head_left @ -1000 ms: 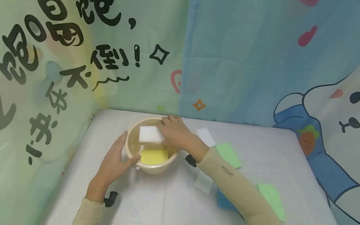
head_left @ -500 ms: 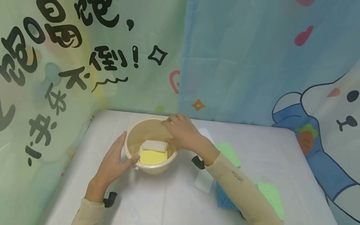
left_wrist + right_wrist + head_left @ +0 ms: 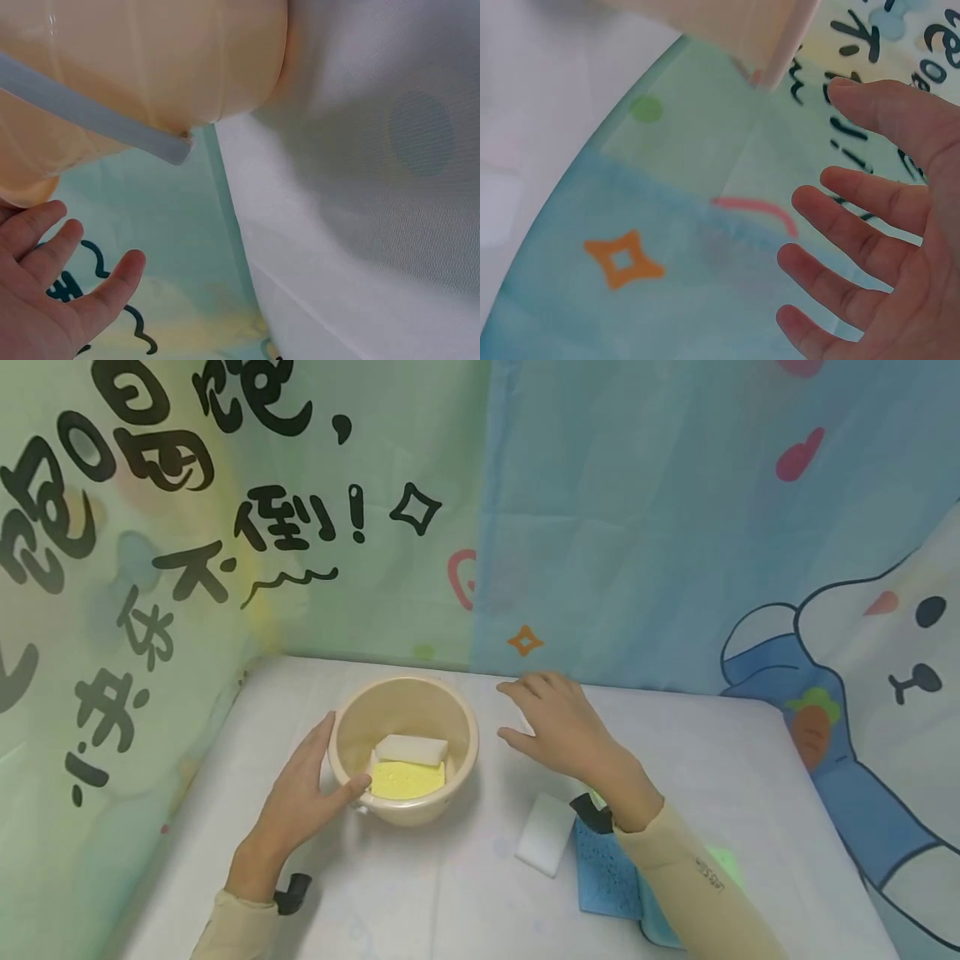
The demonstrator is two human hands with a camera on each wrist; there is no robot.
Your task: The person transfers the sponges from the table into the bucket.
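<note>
A cream bucket [image 3: 408,706] stands on the white-covered table. Inside it lie a white sponge block [image 3: 411,749] and, in front of that, a yellow sponge [image 3: 407,781]. My left hand [image 3: 303,793] steadies the bucket's left side, thumb on the front rim and fingers along the outside. In the left wrist view those fingers are loosely spread near the rim, and the bucket's grey handle [image 3: 97,112] hangs across its wall. To the right of the bucket, my right hand [image 3: 555,727] is in the air with fingers spread, holding nothing.
Right of the bucket lie another white sponge block [image 3: 545,835], a blue sponge [image 3: 606,872] and a teal item [image 3: 656,914] partly under the right sleeve. A green sponge [image 3: 726,864] shows beyond that forearm. Printed cloth [image 3: 637,568] hangs behind the table.
My right hand has let go of the white sponge block, which now lies in the bucket behind the yellow one. That hand has moved out to the right; my left hand has stayed put.
</note>
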